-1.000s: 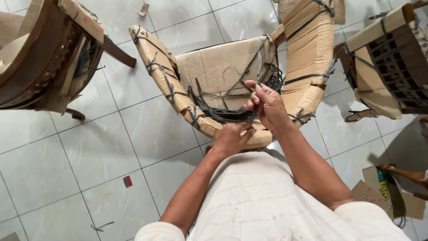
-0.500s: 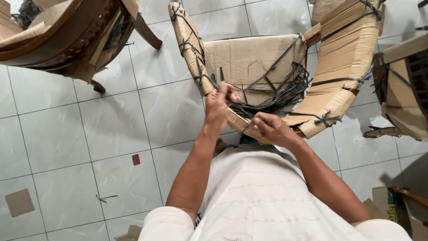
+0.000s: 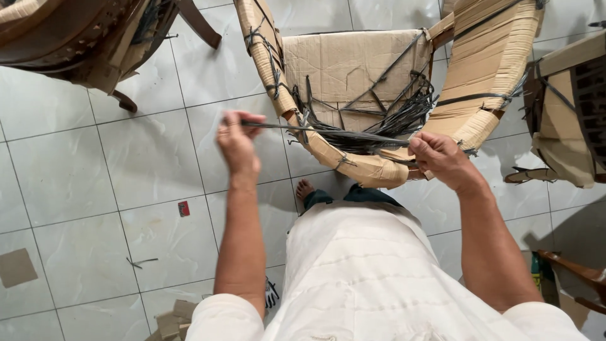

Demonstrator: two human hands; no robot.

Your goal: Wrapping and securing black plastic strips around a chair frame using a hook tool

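Observation:
A chair wrapped in brown cardboard (image 3: 353, 60) stands in front of me, bound with dark plastic straps. A loose bundle of cut dark straps (image 3: 385, 120) lies on its seat. My left hand (image 3: 238, 144) is out to the left of the chair's arm, pinching one end of a single dark strap (image 3: 315, 130) that runs taut across the front of the chair. My right hand (image 3: 439, 159) grips the other end at the chair's front right corner. My bare foot (image 3: 304, 189) shows on the tiles below the chair.
Another cardboard-wrapped chair (image 3: 95, 38) stands at the upper left, a third (image 3: 568, 107) at the right edge. On the white tiled floor (image 3: 126, 208) lie a small red scrap (image 3: 184, 208), a cardboard square (image 3: 16, 268) and a strap offcut (image 3: 140, 261).
My left hand has swung out to the left, drawing a strap taut. My right hand has shifted to the right, and both hands are now far apart.

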